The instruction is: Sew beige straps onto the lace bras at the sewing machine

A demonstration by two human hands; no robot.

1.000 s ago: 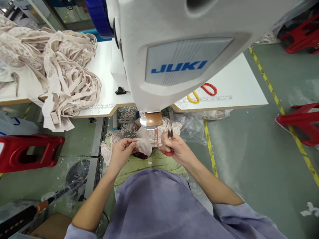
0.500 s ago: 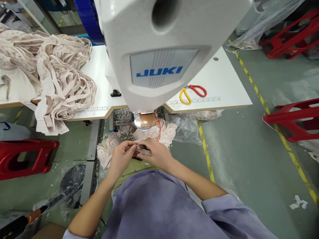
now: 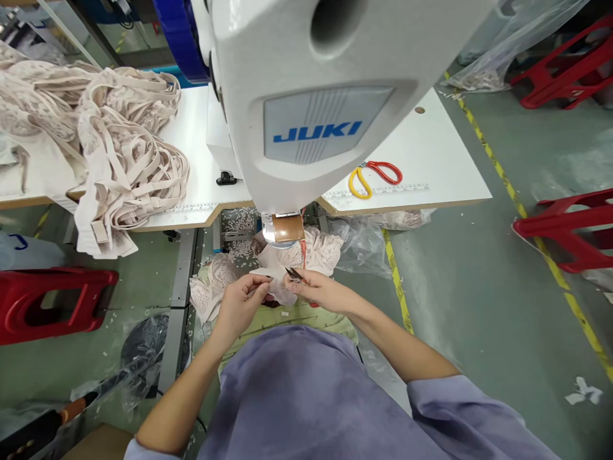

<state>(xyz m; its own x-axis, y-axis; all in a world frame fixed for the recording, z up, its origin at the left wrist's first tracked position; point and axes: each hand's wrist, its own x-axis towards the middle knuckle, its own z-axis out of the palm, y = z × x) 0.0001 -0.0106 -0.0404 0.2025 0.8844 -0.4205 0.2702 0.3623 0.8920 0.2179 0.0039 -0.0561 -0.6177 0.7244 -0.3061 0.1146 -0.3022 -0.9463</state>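
Below the head of a white sewing machine [image 3: 306, 185], a beige lace bra [image 3: 323, 248] lies in front of me, with a lace cup [image 3: 220, 276] to its left. My left hand [image 3: 239, 301] is closed in a pinch on the edge of its thin pale fabric [image 3: 274, 276]. In my right hand [image 3: 323, 291] are small dark-bladed thread snips [image 3: 293, 275], their points toward the fabric. The right fingers also seem to touch the cloth; their grip on it is partly hidden. A red cord [image 3: 303, 252] hangs beside the machine head.
Beige bras and straps [image 3: 138, 160] are heaped on the left of the white table [image 3: 450, 160]. Red-and-yellow-handled scissors [image 3: 376, 176] rest at its right. Red stools [image 3: 569, 223] stand on both sides, and plastic bags [image 3: 361, 246] hang under the table edge.
My hands have moved apart, the right one going right, so the snips' blades and the pale fabric between the hands show more clearly. The view has shifted slightly.
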